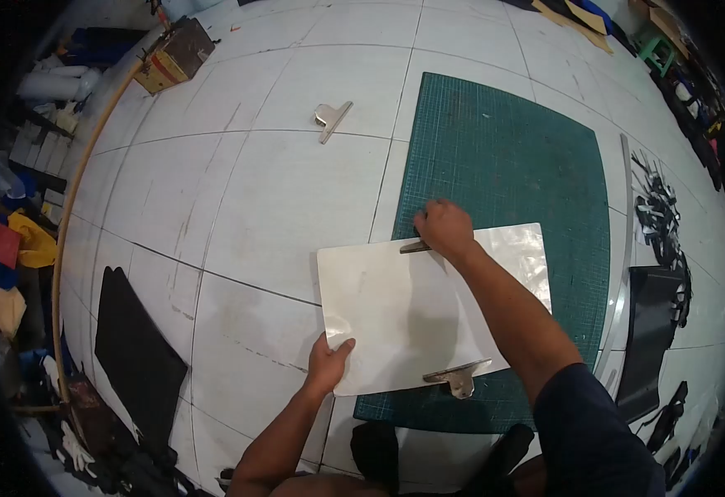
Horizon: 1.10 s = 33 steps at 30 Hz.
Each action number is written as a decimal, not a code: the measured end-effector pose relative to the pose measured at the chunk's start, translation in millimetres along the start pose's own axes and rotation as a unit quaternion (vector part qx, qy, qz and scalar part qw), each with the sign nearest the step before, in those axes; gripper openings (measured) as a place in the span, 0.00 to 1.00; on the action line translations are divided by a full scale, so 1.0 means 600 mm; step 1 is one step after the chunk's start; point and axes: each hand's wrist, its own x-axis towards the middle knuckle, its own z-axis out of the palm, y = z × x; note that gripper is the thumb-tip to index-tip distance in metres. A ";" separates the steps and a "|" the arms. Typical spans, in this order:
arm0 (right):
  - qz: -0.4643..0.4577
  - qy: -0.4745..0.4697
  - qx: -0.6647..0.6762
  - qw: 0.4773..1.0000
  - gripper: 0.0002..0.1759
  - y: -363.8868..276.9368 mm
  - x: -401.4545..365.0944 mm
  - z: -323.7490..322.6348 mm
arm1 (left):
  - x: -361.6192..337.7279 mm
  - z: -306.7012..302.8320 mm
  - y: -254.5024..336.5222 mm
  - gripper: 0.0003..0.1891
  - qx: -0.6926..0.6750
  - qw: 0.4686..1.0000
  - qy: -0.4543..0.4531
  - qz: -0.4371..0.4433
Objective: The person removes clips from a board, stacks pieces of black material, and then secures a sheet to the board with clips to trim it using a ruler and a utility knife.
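A white sheet or board (pixel 387 315) lies partly over the green cutting mat (pixel 512 157) and partly over the tiles. My left hand (pixel 328 364) grips its lower left edge, with the thumb on top. At the top edge my right hand (pixel 445 228) is closed on a metal clip (pixel 415 247), most of which it hides. Another metal clip (pixel 460 379) is clamped on the bottom edge. A third clip (pixel 332 120) lies alone on the floor, up and to the left of the mat.
Black material (pixel 137 356) lies on the left floor. A long metal ruler (pixel 618 290), a black sheet (pixel 651 331) and a pile of dark scraps (pixel 661 207) are right of the mat. A box (pixel 176 56) stands at the upper left.
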 end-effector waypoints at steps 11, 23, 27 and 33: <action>0.102 0.232 0.283 0.925 0.24 0.046 0.028 -0.084 | -0.001 0.003 -0.003 0.15 -0.021 1.000 -0.004 -0.002; 0.331 0.073 -0.001 0.941 0.23 0.395 -0.527 -0.166 | -0.018 -0.002 0.042 0.23 -0.114 0.989 -0.091 -0.027; 0.436 0.133 0.017 0.890 0.26 0.352 -0.600 -0.117 | 0.008 -0.047 0.055 0.23 0.059 0.987 -0.120 -0.089; 0.330 0.404 0.040 0.852 0.18 0.254 -0.562 -0.029 | 0.145 -0.126 0.165 0.28 0.367 0.918 0.062 0.134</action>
